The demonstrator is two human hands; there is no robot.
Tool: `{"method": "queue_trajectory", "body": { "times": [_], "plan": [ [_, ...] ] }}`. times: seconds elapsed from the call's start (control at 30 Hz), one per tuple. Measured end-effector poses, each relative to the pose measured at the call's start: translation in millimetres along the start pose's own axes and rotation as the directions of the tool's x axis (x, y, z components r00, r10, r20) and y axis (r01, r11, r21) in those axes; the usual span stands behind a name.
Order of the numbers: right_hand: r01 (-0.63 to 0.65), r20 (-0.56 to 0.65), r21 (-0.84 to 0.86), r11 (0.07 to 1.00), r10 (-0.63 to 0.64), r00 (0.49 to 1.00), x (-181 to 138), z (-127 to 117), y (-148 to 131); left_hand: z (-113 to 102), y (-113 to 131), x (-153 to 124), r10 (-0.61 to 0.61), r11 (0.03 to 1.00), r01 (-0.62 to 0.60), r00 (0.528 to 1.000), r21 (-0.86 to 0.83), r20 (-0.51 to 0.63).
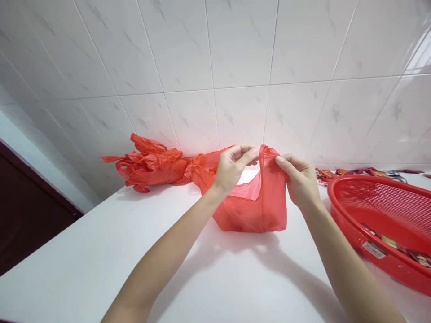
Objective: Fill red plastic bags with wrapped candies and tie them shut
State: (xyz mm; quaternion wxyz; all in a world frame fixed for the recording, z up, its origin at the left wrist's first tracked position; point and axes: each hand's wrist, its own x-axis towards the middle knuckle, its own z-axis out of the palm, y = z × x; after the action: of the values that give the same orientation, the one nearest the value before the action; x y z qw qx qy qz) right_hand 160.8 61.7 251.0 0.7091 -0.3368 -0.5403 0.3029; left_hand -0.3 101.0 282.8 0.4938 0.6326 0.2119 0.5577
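Observation:
A thin red plastic bag (259, 206) hangs just above the white table (101, 260), near the tiled wall. My left hand (232, 168) pinches the bag's top edge on the left side. My right hand (299, 179) pinches the same edge on the right, thumb and forefinger pressed together. The bag's mouth is drawn apart between the two hands. Its bottom rests on or just above the table.
A bundle of crumpled red plastic bags (148, 163) lies against the wall at the left. A red mesh basket (387, 224) holding a few small packets stands at the right. More small packets (363, 172) lie behind it. The table's left edge drops to a dark floor.

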Motion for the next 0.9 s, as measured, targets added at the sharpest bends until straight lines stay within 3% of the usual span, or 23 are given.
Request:
{"method": "queue_trajectory", "body": {
  "times": [0.13,0.33,0.43,0.6,0.9],
  "plan": [
    [0.041,0.027,-0.046,0.998,-0.039,0.999,-4,4,-1,8,4,-3,0.082,0.985,-0.077,0.996,0.154,-0.030],
    [0.156,-0.043,-0.158,0.975,-0.164,0.986,-9,9,-8,11,8,-5,0.137,0.978,-0.136,0.991,0.156,0.005],
    [0.187,-0.027,-0.165,0.968,-0.194,0.981,-10,8,-12,10,11,-5,0.071,0.995,-0.074,0.997,0.064,0.042],
    [0.092,0.008,-0.057,0.994,-0.092,0.996,-7,2,-15,6,13,-4,-0.131,0.978,0.159,0.970,-0.132,0.203],
    [0.104,-0.066,-0.068,0.992,-0.108,0.992,-6,1,-17,6,13,-4,-0.121,0.967,0.177,0.951,-0.183,0.283]
  ]
}}
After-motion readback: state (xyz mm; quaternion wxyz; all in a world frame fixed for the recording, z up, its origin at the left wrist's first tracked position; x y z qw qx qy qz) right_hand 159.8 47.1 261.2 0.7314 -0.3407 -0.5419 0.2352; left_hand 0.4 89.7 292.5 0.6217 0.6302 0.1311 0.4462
